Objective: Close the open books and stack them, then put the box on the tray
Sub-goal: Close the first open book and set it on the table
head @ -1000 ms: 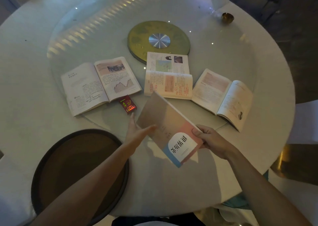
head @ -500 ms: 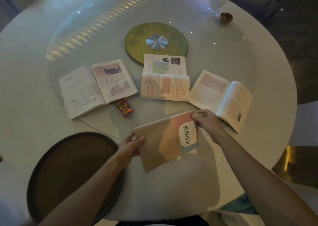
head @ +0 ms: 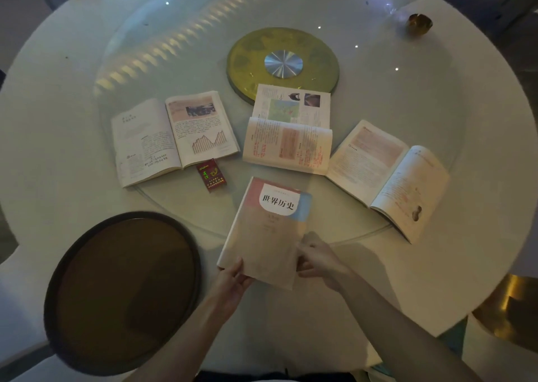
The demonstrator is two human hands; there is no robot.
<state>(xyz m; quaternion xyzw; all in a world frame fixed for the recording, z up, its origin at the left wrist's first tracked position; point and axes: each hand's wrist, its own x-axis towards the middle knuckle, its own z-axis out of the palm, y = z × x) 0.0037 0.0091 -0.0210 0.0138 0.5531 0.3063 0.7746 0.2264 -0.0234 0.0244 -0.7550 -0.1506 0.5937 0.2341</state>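
A closed book (head: 267,230) with a pink, blue and tan cover lies face up near the table's front, its title upright to me. My left hand (head: 233,285) grips its near left corner and my right hand (head: 316,258) holds its near right edge. Three open books lie beyond: one at the left (head: 171,137), one in the middle (head: 288,137), one at the right (head: 387,177). A small red box (head: 211,175) lies just in front of the left open book. The round dark tray (head: 122,291) sits at the front left.
The books rest on a round white table (head: 58,119) with a glass turntable (head: 407,105) and a gold centre disc (head: 282,64). A small brass cup (head: 419,24) stands at the far right. A gold object (head: 512,314) shows beyond the table's right edge.
The closed book was turned around in my hands, from title upside down to upright, and brought down flat onto the table. Both hands slid to its near edge.
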